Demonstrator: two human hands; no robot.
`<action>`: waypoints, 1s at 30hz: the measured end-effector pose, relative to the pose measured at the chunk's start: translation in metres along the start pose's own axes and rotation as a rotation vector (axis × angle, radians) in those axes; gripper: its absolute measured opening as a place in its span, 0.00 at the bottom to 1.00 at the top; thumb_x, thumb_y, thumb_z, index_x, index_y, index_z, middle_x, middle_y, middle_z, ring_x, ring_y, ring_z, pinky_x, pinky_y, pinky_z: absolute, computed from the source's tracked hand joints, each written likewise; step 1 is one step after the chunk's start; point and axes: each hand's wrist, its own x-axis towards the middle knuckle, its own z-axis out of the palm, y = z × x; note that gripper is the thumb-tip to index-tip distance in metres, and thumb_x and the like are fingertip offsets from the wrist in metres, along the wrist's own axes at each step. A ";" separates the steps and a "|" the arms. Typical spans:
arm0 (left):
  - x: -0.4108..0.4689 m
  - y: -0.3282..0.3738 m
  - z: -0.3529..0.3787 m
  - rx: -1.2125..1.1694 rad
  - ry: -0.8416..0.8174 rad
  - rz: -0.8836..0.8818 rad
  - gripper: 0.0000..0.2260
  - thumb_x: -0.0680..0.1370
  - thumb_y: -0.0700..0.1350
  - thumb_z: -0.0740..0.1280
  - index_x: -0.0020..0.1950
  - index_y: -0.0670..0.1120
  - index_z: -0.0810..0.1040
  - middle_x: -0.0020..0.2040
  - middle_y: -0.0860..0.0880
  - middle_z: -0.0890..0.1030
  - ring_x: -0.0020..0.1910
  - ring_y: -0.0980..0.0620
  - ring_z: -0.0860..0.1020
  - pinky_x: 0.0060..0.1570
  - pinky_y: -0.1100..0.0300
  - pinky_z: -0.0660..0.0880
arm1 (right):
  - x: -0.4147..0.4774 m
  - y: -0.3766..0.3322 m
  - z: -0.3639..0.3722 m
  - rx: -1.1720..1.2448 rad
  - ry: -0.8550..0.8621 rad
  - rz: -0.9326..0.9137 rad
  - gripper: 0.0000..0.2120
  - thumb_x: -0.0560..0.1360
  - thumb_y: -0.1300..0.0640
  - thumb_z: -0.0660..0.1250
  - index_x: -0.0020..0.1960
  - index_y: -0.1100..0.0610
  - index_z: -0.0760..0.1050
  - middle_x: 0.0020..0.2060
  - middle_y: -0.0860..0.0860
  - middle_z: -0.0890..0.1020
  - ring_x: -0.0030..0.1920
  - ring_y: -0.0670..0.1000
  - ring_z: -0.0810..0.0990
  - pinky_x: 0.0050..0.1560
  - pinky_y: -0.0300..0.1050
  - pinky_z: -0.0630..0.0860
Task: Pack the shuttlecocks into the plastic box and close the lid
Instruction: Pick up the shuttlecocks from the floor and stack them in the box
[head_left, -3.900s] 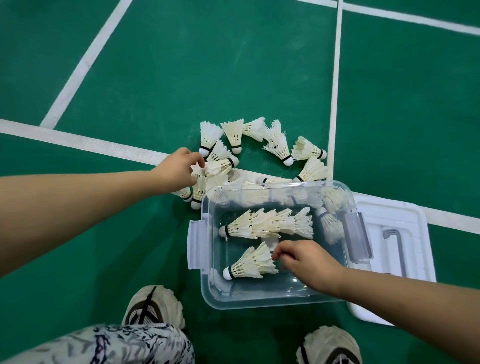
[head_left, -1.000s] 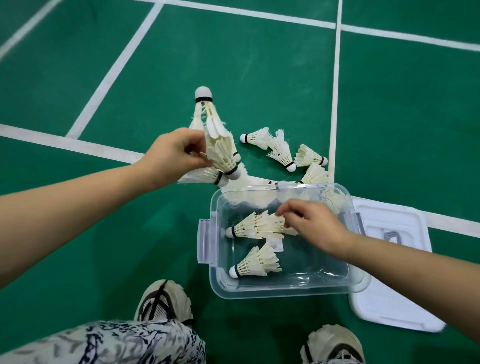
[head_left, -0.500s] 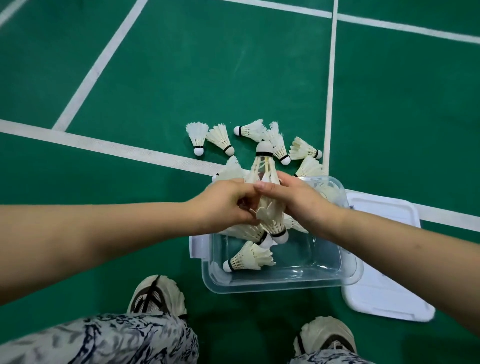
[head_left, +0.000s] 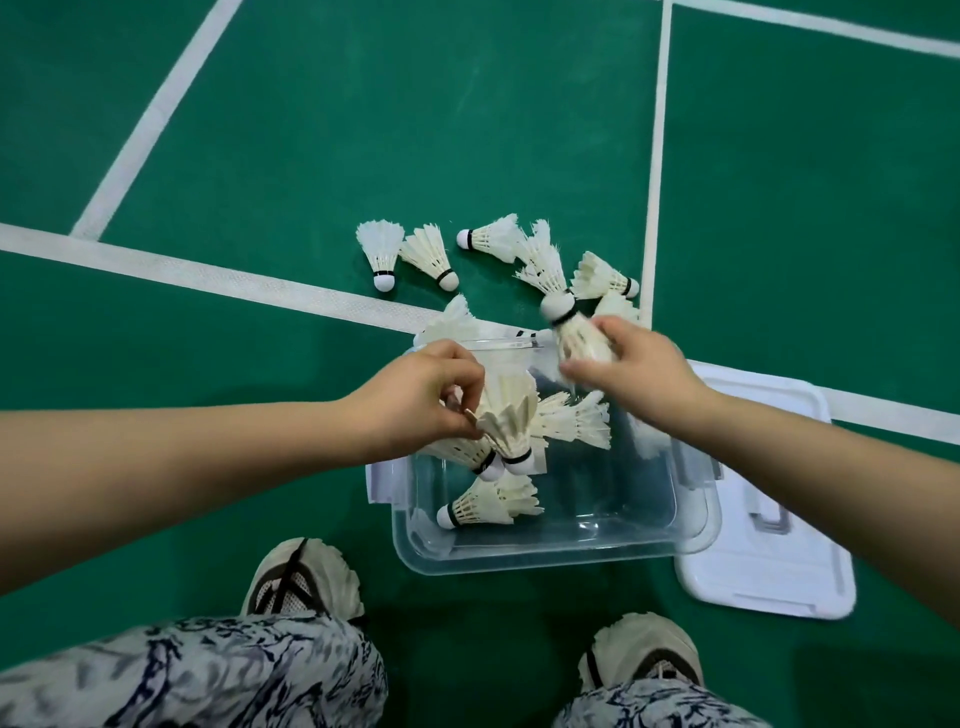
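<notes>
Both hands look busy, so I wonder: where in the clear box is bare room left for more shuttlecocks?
Bare: the clear plastic box's right and near floor, between the lone white feather shuttlecock and the right wall. Crowded: its far-left part, under the bunch of shuttlecocks that the left hand grips.

green court floor (head_left: 363, 130) | white lines (head_left: 208, 275) | pale sneakers (head_left: 306, 582) | patterned trousers (head_left: 208, 670)

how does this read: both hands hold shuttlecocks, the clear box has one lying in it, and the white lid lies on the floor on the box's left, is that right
Not quite. The head view shows the white lid on the floor on the box's right, not its left. The rest stands: the left hand holds a bunch of shuttlecocks, the right hand holds a shuttlecock, and the clear box has a loose shuttlecock lying in it.
</notes>
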 end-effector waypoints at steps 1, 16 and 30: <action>0.001 -0.002 0.000 -0.005 0.019 -0.001 0.18 0.66 0.38 0.74 0.29 0.53 0.67 0.51 0.48 0.74 0.38 0.53 0.72 0.45 0.66 0.70 | -0.001 0.005 0.001 -0.169 -0.043 -0.044 0.17 0.71 0.51 0.69 0.58 0.52 0.71 0.46 0.50 0.77 0.40 0.49 0.75 0.34 0.40 0.70; 0.013 -0.006 0.003 0.014 0.063 0.001 0.16 0.67 0.40 0.74 0.31 0.52 0.68 0.50 0.50 0.73 0.37 0.61 0.70 0.42 0.73 0.68 | -0.023 0.035 0.055 -1.098 -0.507 -0.171 0.16 0.75 0.65 0.57 0.62 0.59 0.68 0.58 0.55 0.74 0.55 0.57 0.78 0.39 0.47 0.69; 0.018 -0.009 0.006 0.021 0.046 -0.009 0.15 0.67 0.40 0.74 0.31 0.52 0.69 0.51 0.49 0.73 0.36 0.61 0.71 0.40 0.74 0.67 | -0.022 0.052 0.090 -0.447 -0.649 -0.067 0.39 0.69 0.56 0.68 0.73 0.52 0.49 0.68 0.57 0.64 0.62 0.59 0.72 0.59 0.47 0.70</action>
